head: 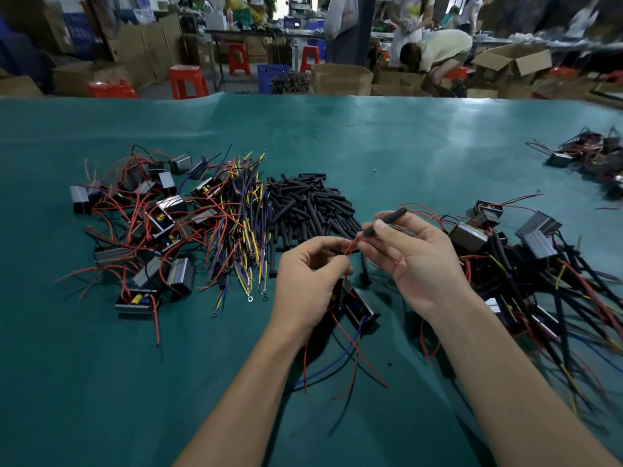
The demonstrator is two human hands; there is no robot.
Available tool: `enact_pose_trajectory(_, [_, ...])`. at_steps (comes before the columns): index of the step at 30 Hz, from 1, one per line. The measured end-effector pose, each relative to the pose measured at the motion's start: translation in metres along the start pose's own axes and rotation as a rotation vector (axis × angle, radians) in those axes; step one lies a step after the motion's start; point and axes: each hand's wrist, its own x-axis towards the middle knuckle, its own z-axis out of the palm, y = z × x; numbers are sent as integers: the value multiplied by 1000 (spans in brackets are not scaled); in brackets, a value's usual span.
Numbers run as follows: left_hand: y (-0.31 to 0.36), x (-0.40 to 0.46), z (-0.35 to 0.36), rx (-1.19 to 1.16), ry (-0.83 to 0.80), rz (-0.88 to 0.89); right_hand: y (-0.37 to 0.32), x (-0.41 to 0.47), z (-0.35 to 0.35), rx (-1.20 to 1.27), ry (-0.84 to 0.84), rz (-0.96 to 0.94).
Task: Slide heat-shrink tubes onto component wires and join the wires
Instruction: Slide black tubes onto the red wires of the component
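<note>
My right hand (409, 261) pinches a heat-shrink tube (386, 222) while my left hand (308, 281) pinches, seemingly, the red wire (350, 247) tip, needing careful alignment mid-counter.

— What's behind the green table cover (404, 136)?

— A crowded workshop. Red plastic stools (188, 80) stand on the floor, with a blue crate (271, 75) near them.

— And boxes?

— Cardboard boxes (340, 79) everywhere, some open. A person bends over (438, 50) among them. Long tables (256, 32) run further back, where daylight comes in.
</note>
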Motion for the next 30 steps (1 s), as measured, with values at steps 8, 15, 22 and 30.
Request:
enact_pose_trajectory(8, [-1,1,0,-23,45,16,-1,-2,2,-22,-29,-15])
enact_pose_trajectory(15, [2,1,0,-40,60,7,0,-3,2,-6,-54,5])
enact_pose_trajectory(22, [2,2,-3,-89,92,-62,6,-4,6,-17,-92,-32])
enact_pose_trajectory(30, [1,2,-3,-53,88,-39,10,-5,9,-20,-25,-83])
